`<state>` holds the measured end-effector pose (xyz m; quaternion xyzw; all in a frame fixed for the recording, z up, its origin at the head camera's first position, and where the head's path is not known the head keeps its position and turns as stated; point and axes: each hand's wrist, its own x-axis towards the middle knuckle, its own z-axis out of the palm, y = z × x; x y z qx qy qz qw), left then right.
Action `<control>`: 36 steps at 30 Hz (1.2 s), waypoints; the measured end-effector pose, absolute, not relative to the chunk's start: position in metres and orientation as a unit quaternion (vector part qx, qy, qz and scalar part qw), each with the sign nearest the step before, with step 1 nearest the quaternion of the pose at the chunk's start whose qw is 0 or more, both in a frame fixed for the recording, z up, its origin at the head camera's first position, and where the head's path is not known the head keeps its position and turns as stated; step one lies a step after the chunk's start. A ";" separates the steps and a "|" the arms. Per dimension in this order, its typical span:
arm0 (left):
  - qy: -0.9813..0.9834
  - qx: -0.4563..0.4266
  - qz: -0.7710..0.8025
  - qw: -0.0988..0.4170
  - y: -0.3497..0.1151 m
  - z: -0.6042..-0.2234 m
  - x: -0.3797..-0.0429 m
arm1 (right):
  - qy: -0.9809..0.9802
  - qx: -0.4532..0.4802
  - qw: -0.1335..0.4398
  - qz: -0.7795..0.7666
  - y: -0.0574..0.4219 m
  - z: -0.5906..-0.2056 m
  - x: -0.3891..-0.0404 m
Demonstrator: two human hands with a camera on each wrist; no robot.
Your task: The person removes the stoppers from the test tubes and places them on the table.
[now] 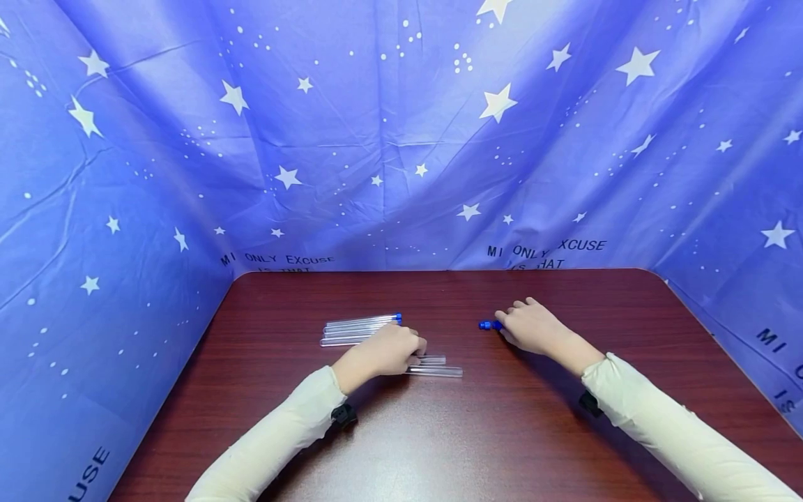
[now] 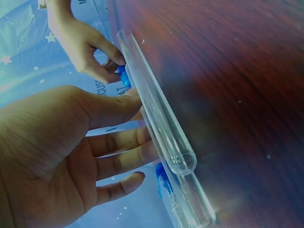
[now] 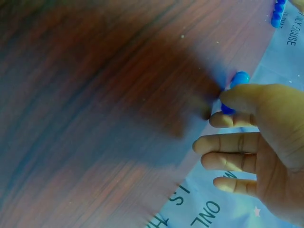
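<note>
Blue cloth w/ white stars [image 1: 376, 104] hangs at the back & both sides of a dark red-brown bench [image 1: 521, 432]. Both hands are at work on it.

R hand [image 1: 532, 328] has a small blue cap [image 3: 228, 109] pinched btwn thumb & first finger; its other fingers stick out loose. One more cap [image 1: 484, 325] is just beside it; can't tell if they touch.

L hand [image 1: 385, 351] is down by 2 clear tubes w/ no caps. Its fingers bend a bit, but the near tube [image 1: 442, 371] is in the way in the L wrist view, so can't tell if they grip the far tube [image 1: 433, 360]. Both tubes lie on the bench, side by side, rims to the right. Capped tubes [image 1: 354, 325] lie in a row past the L hand, blue ends to the right too.

Tubes look light, stiff & slick, so they'd prob roll. Could be glass or plastic, can't tell; best be soft w/ them bc thin walls may crack. Good spot to hold: round the middle, not the rim. Caps look tiny, light & prob a bit bendy; pinch by the sides w/ 2 fingertips.
</note>
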<state>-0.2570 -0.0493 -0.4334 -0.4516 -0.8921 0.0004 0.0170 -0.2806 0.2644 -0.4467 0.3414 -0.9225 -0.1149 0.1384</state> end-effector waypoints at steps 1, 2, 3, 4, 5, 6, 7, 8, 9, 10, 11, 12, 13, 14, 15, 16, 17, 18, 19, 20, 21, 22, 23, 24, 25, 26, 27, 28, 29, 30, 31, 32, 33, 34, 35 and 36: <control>-0.893 -0.450 0.003 0.014 -0.049 -0.433 -0.257 | -0.923 0.341 0.138 -0.115 0.264 -0.447 -0.281; -0.894 -0.449 0.006 0.010 -0.049 -0.433 -0.257 | -0.923 0.340 0.137 -0.115 0.265 -0.447 -0.281; -0.894 -0.448 0.008 0.006 -0.049 -0.433 -0.257 | -0.924 0.340 0.136 -0.114 0.265 -0.447 -0.281; -0.895 -0.447 0.008 0.001 -0.049 -0.432 -0.257 | -0.924 0.340 0.136 -0.114 0.265 -0.447 -0.281; -0.895 -0.445 0.009 -0.002 -0.049 -0.432 -0.256 | -0.924 0.340 0.136 -0.114 0.265 -0.447 -0.281; -0.896 -0.445 0.010 -0.004 -0.049 -0.431 -0.256 | -0.923 0.341 0.137 -0.113 0.265 -0.448 -0.281; -0.895 -0.445 0.010 -0.005 -0.049 -0.431 -0.255 | -0.923 0.341 0.137 -0.113 0.265 -0.448 -0.281; -0.895 -0.446 0.010 -0.006 -0.048 -0.431 -0.254 | -0.923 0.342 0.137 -0.113 0.265 -0.448 -0.281; -0.894 -0.447 0.011 -0.005 -0.048 -0.431 -0.254 | -0.922 0.344 0.138 -0.113 0.265 -0.448 -0.281; -0.894 -0.449 0.012 -0.004 -0.048 -0.431 -0.254 | -0.921 0.344 0.139 -0.114 0.265 -0.448 -0.280; -0.893 -0.451 0.012 -0.001 -0.047 -0.431 -0.254 | -0.921 0.345 0.140 -0.114 0.264 -0.448 -0.280; -0.891 -0.454 0.013 0.001 -0.047 -0.432 -0.254 | -0.921 0.345 0.140 -0.114 0.264 -0.448 -0.280; -0.890 -0.456 0.013 0.003 -0.046 -0.433 -0.254 | -0.921 0.345 0.140 -0.114 0.264 -0.448 -0.280; -0.889 -0.458 0.014 0.005 -0.046 -0.433 -0.254 | -0.921 0.345 0.140 -0.114 0.264 -0.448 -0.280; -0.888 -0.459 0.015 0.006 -0.046 -0.434 -0.254 | -0.921 0.345 0.141 -0.114 0.263 -0.448 -0.279; -0.887 -0.461 0.016 0.009 -0.045 -0.434 -0.254 | -0.921 0.345 0.141 -0.113 0.263 -0.448 -0.279; -0.887 -0.462 0.016 0.011 -0.045 -0.434 -0.254 | -0.921 0.345 0.142 -0.112 0.263 -0.447 -0.279; -0.886 -0.463 0.015 0.013 -0.045 -0.434 -0.253 | -0.921 0.345 0.142 -0.112 0.263 -0.447 -0.279; -0.886 -0.464 0.014 0.015 -0.046 -0.433 -0.253 | -0.921 0.346 0.143 -0.112 0.263 -0.447 -0.279; -0.886 -0.464 0.012 0.017 -0.046 -0.433 -0.253 | -0.921 0.346 0.143 -0.112 0.263 -0.447 -0.279; -0.885 -0.464 0.010 0.019 -0.046 -0.433 -0.253 | -0.921 0.346 0.142 -0.112 0.263 -0.447 -0.279; -0.886 -0.464 0.007 0.020 -0.047 -0.432 -0.253 | -0.921 0.346 0.142 -0.112 0.263 -0.447 -0.279; -0.886 -0.464 0.005 0.021 -0.047 -0.432 -0.253 | -0.920 0.347 0.142 -0.112 0.263 -0.448 -0.279; -0.886 -0.463 0.004 0.021 -0.047 -0.432 -0.253 | -0.921 0.347 0.141 -0.111 0.264 -0.448 -0.280; -0.887 -0.462 0.003 0.021 -0.048 -0.432 -0.253 | -0.921 0.346 0.141 -0.111 0.264 -0.448 -0.280; -0.888 -0.460 0.002 0.020 -0.048 -0.432 -0.253 | -0.921 0.347 0.141 -0.110 0.264 -0.448 -0.280; -0.888 -0.459 0.002 0.020 -0.049 -0.432 -0.254 | -0.921 0.347 0.140 -0.110 0.264 -0.448 -0.280; -0.889 -0.458 0.002 0.019 -0.049 -0.433 -0.254 | -0.921 0.347 0.139 -0.109 0.264 -0.448 -0.280; -0.889 -0.457 0.002 0.019 -0.049 -0.433 -0.254 | -0.921 0.347 0.138 -0.109 0.264 -0.449 -0.281; -0.890 -0.456 0.001 0.018 -0.050 -0.433 -0.255 | -0.922 0.347 0.137 -0.108 0.264 -0.449 -0.281; -0.890 -0.456 -0.001 0.018 -0.050 -0.434 -0.255 | -0.921 0.347 0.138 -0.108 0.264 -0.449 -0.281; -0.890 -0.456 -0.001 0.019 -0.050 -0.434 -0.255 | -0.922 0.347 0.137 -0.108 0.265 -0.449 -0.281; -0.889 -0.457 -0.002 0.020 -0.051 -0.434 -0.256 | -0.922 0.346 0.136 -0.107 0.264 -0.449 -0.281; -0.889 -0.458 -0.001 0.021 -0.051 -0.435 -0.256 | -0.922 0.346 0.136 -0.107 0.264 -0.448 -0.281; -0.889 -0.458 -0.001 0.021 -0.051 -0.434 -0.256 | -0.923 0.345 0.135 -0.108 0.264 -0.448 -0.281; -0.889 -0.458 0.001 0.021 -0.051 -0.434 -0.256 | -0.923 0.345 0.134 -0.107 0.264 -0.448 -0.281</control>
